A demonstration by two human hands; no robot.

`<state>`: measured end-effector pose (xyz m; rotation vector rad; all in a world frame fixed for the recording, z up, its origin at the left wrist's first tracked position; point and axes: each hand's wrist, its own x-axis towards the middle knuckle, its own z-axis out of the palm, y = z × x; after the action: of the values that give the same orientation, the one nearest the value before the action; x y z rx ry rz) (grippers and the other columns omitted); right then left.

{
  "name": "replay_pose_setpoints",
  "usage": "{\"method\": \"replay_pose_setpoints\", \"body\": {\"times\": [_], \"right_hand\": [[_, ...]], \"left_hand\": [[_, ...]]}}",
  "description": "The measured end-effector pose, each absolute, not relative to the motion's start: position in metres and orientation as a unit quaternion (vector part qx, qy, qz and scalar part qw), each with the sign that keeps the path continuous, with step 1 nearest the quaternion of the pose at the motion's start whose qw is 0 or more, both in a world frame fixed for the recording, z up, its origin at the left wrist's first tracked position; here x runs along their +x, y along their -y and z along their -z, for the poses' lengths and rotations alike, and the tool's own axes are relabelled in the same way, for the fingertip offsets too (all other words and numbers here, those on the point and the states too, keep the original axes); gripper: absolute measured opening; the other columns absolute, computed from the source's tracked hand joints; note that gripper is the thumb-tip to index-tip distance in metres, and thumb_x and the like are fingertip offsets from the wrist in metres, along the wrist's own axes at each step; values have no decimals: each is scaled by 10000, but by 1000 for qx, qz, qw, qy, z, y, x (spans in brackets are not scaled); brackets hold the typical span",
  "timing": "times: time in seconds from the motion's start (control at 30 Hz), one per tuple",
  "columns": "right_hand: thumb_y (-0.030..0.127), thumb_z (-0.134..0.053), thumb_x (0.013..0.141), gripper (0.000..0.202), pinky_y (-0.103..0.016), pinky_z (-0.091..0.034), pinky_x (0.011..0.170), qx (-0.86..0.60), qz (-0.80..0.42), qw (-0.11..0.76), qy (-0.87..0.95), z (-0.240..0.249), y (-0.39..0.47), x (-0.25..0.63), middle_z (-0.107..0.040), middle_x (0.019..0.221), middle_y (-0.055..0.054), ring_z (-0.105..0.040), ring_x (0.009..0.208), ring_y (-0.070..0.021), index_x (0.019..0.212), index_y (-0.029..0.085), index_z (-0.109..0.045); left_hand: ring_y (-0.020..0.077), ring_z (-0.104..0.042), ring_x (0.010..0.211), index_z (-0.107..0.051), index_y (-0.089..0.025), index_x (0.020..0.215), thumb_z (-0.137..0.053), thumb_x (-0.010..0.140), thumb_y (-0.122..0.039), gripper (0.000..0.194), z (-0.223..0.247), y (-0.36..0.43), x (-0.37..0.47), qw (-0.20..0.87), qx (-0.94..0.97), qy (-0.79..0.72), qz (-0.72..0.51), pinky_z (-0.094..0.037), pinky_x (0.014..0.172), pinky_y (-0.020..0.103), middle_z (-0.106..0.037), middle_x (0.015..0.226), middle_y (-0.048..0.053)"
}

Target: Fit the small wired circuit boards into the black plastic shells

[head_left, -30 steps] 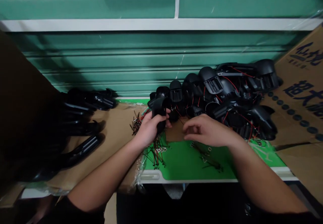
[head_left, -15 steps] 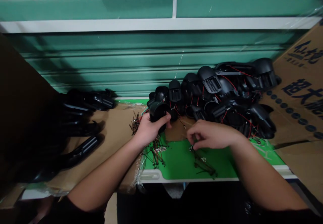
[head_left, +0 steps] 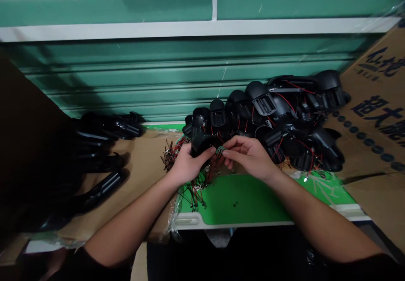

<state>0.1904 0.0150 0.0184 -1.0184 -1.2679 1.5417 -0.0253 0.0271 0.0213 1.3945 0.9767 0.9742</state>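
My left hand [head_left: 190,163] is closed around a black plastic housing [head_left: 202,142] with a rounded end, its thumb lying along the near side. Between the thumb and fingers of my right hand [head_left: 247,155] is a small green circuit board [head_left: 220,149], held right beside the housing's edge. Thin red and black wires hang below the board. A bundle of loose wires with small connectors [head_left: 196,190] lies on the green board [head_left: 243,203] under my left hand. Whether the circuit board touches the housing I cannot tell.
Several black housings with red wires [head_left: 284,120] are heaped at the back right, against a printed cardboard box [head_left: 376,112]. More glossy black parts [head_left: 101,188] lie on cardboard [head_left: 142,163] at the left. A green slatted wall [head_left: 126,78] stands behind.
My right hand has lifted the circuit board with its wires off the green board and brought it left to the housing. My left hand still holds the housing in nearly the same place.
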Motion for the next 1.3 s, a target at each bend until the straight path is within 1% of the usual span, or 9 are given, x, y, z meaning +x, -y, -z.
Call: {"method": "replay_pose_setpoints", "body": {"times": [0.2, 0.33, 0.53, 0.63, 0.73, 1.03, 1.13, 1.2, 1.3], "right_hand": [[465, -937, 757, 414, -264, -577, 528, -430, -594, 469, 493, -17, -15, 186, -729, 628, -10, -683, 533, -140, 895, 169, -683], [494, -922, 766, 429, -258, -551, 499, -435, -591, 457, 503, -11, -16, 184, -712, 624, -1, -664, 518, -138, 904, 175, -670], [505, -862, 821, 422, -240, -497, 453, -454, -575, 426, 530, -10, -12, 182, -696, 734, 4, -624, 544, -126, 1046, 194, -687], [515, -820, 859, 365, -247, -462, 453, -466, -536, 420, 565, -11, -10, 181, -674, 711, 2, -585, 526, -123, 997, 201, -695], [500, -803, 879, 315, -252, -461, 484, -473, -498, 420, 594, -10, -9, 181, -663, 697, 4, -585, 549, -132, 929, 214, -682], [492, -798, 877, 325, -257, -420, 473, -481, -491, 422, 591, -5, -9, 180, -619, 627, 21, -571, 517, -140, 819, 229, -615], [525, -817, 853, 366, -257, -411, 456, -480, -508, 430, 572, -4, -8, 177, -604, 598, 29, -564, 495, -143, 810, 237, -594], [551, -821, 838, 395, -254, -411, 447, -481, -519, 431, 560, -4, -7, 176, -605, 585, 30, -561, 482, -143, 802, 241, -580], [577, -815, 827, 421, -247, -402, 430, -480, -533, 431, 547, -5, -7, 175, -579, 544, 41, -555, 459, -142, 790, 242, -564]], "left_hand": [[114, -473, 647, -636, -154, 724, -805, 846, -425, 342, -11, -30, -25, 525, 595, -435, -425, -404, 618, 259, -563, 687, -13], [117, -454, 641, -632, -153, 719, -788, 851, -424, 339, -7, -29, -24, 511, 603, -446, -421, -386, 599, 264, -549, 689, -5], [116, -445, 616, -663, -154, 700, -803, 827, -389, 301, -9, -28, -25, 494, 604, -465, -418, -370, 577, 255, -544, 659, -10], [116, -453, 602, -655, -158, 669, -814, 804, -374, 300, -11, -26, -24, 494, 603, -462, -423, -358, 566, 251, -543, 636, -16], [112, -446, 584, -632, -163, 641, -804, 800, -346, 297, -12, -25, -22, 484, 607, -464, -426, -351, 562, 250, -532, 608, -23], [124, -483, 612, -620, -171, 657, -781, 825, -326, 279, -6, -20, -17, 454, 618, -460, -448, -384, 584, 258, -573, 646, -12], [136, -514, 620, -648, -176, 703, -772, 802, -260, 179, -3, -18, -18, 429, 635, -456, -452, -409, 604, 266, -603, 663, -9], [165, -579, 673, -707, -178, 788, -769, 744, -184, 77, -3, -16, -21, 394, 657, -457, -451, -451, 652, 283, -666, 726, 10], [218, -671, 816, -765, -188, 932, -744, 655, -89, 294, -4, -16, -25, 333, 702, -437, -453, -505, 783, 326, -754, 884, 47]]}}
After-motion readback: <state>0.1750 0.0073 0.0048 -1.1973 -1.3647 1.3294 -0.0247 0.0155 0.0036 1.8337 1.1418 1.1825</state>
